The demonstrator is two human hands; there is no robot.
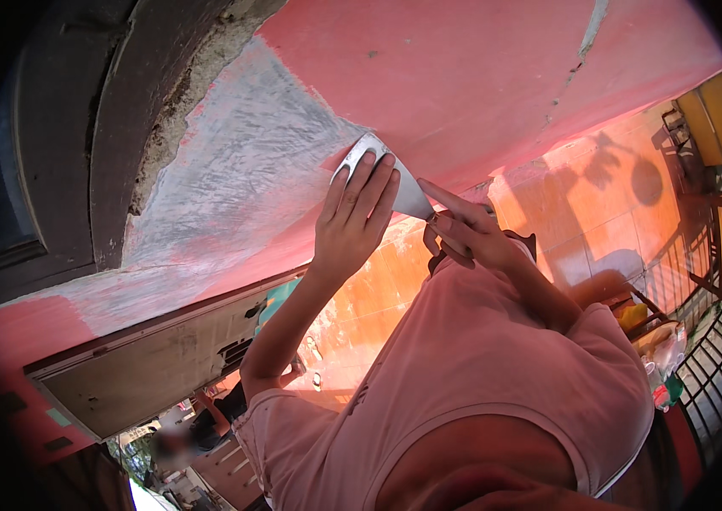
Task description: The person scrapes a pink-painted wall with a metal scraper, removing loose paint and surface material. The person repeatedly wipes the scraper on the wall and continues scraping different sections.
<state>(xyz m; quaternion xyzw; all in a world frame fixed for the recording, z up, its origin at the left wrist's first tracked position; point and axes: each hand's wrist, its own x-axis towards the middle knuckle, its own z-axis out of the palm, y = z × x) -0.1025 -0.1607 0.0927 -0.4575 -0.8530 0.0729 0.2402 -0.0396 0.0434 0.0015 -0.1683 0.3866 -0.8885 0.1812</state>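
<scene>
Silver fan-shaped metal scraper, likely stiff and light, lies beneath the flat-fingered left hand. Right hand grasps its narrow end, probably the best hold.

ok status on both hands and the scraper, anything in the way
Left hand: fingers flat on scraper. Right hand: gripping its narrow end. Scraper: at edge of pale patch. No obstruction visible.
</scene>
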